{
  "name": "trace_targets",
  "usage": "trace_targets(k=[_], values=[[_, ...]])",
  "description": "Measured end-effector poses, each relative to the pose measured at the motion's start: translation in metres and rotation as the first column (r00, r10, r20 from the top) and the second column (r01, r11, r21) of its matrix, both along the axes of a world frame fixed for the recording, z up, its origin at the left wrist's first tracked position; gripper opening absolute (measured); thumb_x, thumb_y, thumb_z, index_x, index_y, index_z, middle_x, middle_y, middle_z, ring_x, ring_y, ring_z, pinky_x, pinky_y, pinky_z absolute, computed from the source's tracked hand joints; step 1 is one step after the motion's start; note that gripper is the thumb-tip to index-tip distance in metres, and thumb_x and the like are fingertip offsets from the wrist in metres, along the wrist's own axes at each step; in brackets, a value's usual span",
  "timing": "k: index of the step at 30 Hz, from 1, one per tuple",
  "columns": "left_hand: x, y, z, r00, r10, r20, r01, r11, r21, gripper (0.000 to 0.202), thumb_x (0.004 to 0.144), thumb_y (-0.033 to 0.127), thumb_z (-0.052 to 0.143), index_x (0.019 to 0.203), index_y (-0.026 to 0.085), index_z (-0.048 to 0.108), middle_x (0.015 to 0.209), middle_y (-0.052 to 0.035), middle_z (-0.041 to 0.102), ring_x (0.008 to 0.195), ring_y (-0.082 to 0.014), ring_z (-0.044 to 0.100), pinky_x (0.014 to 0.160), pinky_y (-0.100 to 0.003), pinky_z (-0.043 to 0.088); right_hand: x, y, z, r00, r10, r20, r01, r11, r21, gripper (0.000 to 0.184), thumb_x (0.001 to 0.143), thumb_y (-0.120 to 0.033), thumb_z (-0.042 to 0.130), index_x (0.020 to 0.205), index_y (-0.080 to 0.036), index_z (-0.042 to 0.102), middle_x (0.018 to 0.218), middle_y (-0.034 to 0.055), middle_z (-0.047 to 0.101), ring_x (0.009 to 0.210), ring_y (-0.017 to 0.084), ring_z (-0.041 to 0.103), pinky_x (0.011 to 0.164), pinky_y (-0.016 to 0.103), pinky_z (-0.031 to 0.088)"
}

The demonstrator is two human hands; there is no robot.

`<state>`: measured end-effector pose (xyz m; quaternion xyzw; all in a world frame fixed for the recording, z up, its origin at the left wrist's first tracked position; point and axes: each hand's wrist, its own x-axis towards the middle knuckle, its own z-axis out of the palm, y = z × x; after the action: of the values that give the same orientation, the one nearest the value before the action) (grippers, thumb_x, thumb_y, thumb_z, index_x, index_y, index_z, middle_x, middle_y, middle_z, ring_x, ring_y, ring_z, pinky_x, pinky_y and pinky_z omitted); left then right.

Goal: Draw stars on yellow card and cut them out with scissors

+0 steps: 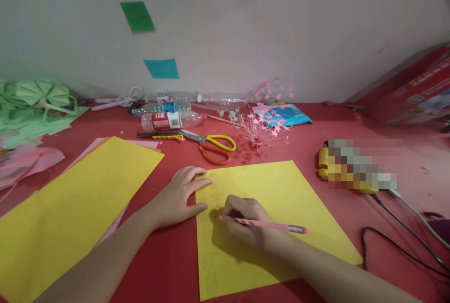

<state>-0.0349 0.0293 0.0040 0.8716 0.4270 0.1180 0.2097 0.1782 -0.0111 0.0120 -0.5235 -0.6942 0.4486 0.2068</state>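
My right hand (248,221) grips a pink pencil (270,225) with a pink eraser end. Its tip is at or just over a yellow sheet of paper (281,186); whether it touches I cannot tell. Several star outlines (211,282) run in pencil down the sheet's left side. My left hand (186,195) lies open, palm down, with fingertips on that sheet's upper left edge. Left of my left forearm is a stack of coloured paper (87,190), yellow on top, with orange and pink edges showing beneath.
Behind the sheet lie scissors (211,146), a yellow utility knife (165,136), plastic bottles (168,121) and a clear plastic piece with pink stars (258,139). A blue packet (290,114) rests near the wall. Green folded paper (42,101) sits left; a black cable (393,230) curves at right.
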Motion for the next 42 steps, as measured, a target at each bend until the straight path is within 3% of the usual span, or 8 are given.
trace_targets(k=[4, 8, 10, 14, 18, 24, 31, 42], values=[[-0.001, -0.001, 0.000, 1.000, 0.003, -0.010, -0.003, 1.000, -0.003, 0.049, 0.083, 0.045, 0.059, 0.127, 0.024, 0.054, 0.137, -0.0107, 0.042, 0.129, -0.0298, 0.034, 0.108, -0.049, 0.031, 0.004, 0.003, -0.008, 0.993, -0.015, -0.119, 0.014, 1.000, -0.009, 0.014, 0.072, -0.014, 0.054, 0.063, -0.019, 0.045, 0.052, -0.0046, 0.047, 0.046, 0.008, 0.039, 0.043, 0.019, 0.027], [-0.001, -0.002, -0.001, 1.000, 0.005, -0.019, -0.005, 1.000, 0.011, 0.049, 0.084, 0.045, 0.057, 0.128, 0.023, 0.053, 0.136, -0.0113, 0.042, 0.129, -0.0294, 0.035, 0.108, -0.048, 0.031, 0.012, 0.008, -0.008, 0.919, -0.115, -0.376, 0.082, 0.991, -0.102, 0.017, 0.084, -0.030, 0.049, 0.070, -0.020, 0.046, 0.056, -0.0025, 0.055, 0.045, 0.009, 0.044, 0.042, 0.020, 0.034], [-0.001, -0.002, -0.001, 1.000, 0.017, -0.018, -0.016, 0.999, 0.030, 0.048, 0.085, 0.041, 0.056, 0.128, 0.021, 0.053, 0.136, -0.0119, 0.042, 0.129, -0.0292, 0.035, 0.108, -0.048, 0.031, 0.014, 0.009, -0.004, 0.902, -0.133, -0.412, 0.088, 0.988, -0.126, 0.017, 0.086, -0.031, 0.046, 0.072, -0.021, 0.045, 0.053, -0.0042, 0.053, 0.043, 0.008, 0.042, 0.042, 0.019, 0.034], [-0.002, -0.001, -0.003, 0.999, 0.024, -0.026, -0.023, 0.998, 0.058, 0.048, 0.086, 0.040, 0.054, 0.129, 0.021, 0.052, 0.138, -0.0126, 0.041, 0.131, -0.0299, 0.032, 0.108, -0.049, 0.030, 0.014, 0.006, 0.001, 0.952, 0.001, -0.305, -0.021, 0.998, -0.063, 0.007, 0.076, -0.017, 0.055, 0.075, -0.020, 0.048, 0.059, -0.0054, 0.051, 0.049, 0.008, 0.042, 0.045, 0.018, 0.031], [-0.002, -0.001, -0.003, 0.999, 0.008, -0.031, -0.007, 0.999, 0.038, 0.061, 0.080, 0.050, 0.059, 0.133, 0.021, 0.049, 0.142, -0.0132, 0.038, 0.132, -0.0326, 0.029, 0.108, -0.052, 0.029, 0.011, 0.002, -0.002, 0.979, 0.094, -0.181, -0.096, 0.995, -0.004, 0.013, 0.066, -0.005, 0.050, 0.069, -0.018, 0.051, 0.061, -0.0049, 0.051, 0.052, 0.008, 0.042, 0.046, 0.018, 0.030], [-0.001, -0.001, 0.000, 0.999, -0.027, -0.020, 0.027, 0.999, 0.018, 0.057, 0.079, 0.048, 0.061, 0.129, 0.023, 0.052, 0.142, -0.0125, 0.037, 0.133, -0.0335, 0.028, 0.109, -0.053, 0.027, 0.008, -0.001, -0.006, 0.990, 0.110, -0.086, -0.103, 0.991, 0.085, 0.015, 0.064, -0.005, 0.048, 0.066, -0.019, 0.047, 0.058, -0.0051, 0.049, 0.051, 0.008, 0.040, 0.046, 0.018, 0.029], [0.001, -0.001, 0.005, 1.000, -0.009, -0.028, 0.008, 1.000, -0.028, 0.057, 0.078, 0.046, 0.064, 0.129, 0.024, 0.052, 0.142, -0.0122, 0.038, 0.132, -0.0331, 0.030, 0.108, -0.053, 0.028, 0.010, -0.006, -0.012, 0.979, 0.170, -0.112, -0.149, 0.973, 0.174, 0.014, 0.065, -0.006, 0.048, 0.065, -0.020, 0.045, 0.056, -0.0052, 0.047, 0.049, 0.008, 0.041, 0.046, 0.018, 0.029], [-0.001, 0.000, 0.002, 0.999, -0.021, -0.035, 0.020, 0.999, -0.025, 0.060, 0.078, 0.047, 0.064, 0.132, 0.024, 0.050, 0.143, -0.0115, 0.036, 0.133, -0.0324, 0.027, 0.110, -0.051, 0.026, 0.013, -0.004, -0.006, 0.962, 0.238, -0.134, -0.222, 0.967, 0.121, 0.012, 0.071, -0.010, 0.049, 0.066, -0.020, 0.045, 0.058, -0.0048, 0.047, 0.051, 0.009, 0.041, 0.048, 0.020, 0.031]])
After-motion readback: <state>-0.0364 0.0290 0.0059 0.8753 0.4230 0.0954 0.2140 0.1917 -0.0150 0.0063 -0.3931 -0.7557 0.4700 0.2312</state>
